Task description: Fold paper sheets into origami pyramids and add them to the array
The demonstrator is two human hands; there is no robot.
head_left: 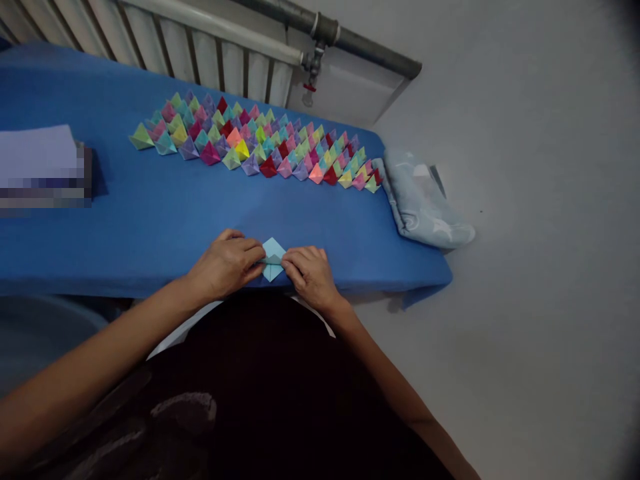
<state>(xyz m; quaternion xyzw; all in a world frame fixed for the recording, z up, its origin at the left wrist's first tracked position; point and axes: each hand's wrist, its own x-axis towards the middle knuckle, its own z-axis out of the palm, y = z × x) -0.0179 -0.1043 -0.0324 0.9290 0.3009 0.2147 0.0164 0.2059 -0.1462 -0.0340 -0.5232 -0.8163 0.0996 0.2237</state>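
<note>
A small light-blue sheet of origami paper, partly folded, lies near the front edge of the blue-covered table. It looks like a diamond with a crease or folded edge running across its middle. My left hand pinches its left corner, fingers closed. From the other side, my right hand grips the right corner between thumb and fingers. Beyond my hands stand rows of small folded paper boats in many colours, set close together.
The blue cloth covers the table. At its right end lies a folded light-blue blanket. On the left is a stack with white paper, partly blurred. A radiator and pipe run behind; a wall stands right.
</note>
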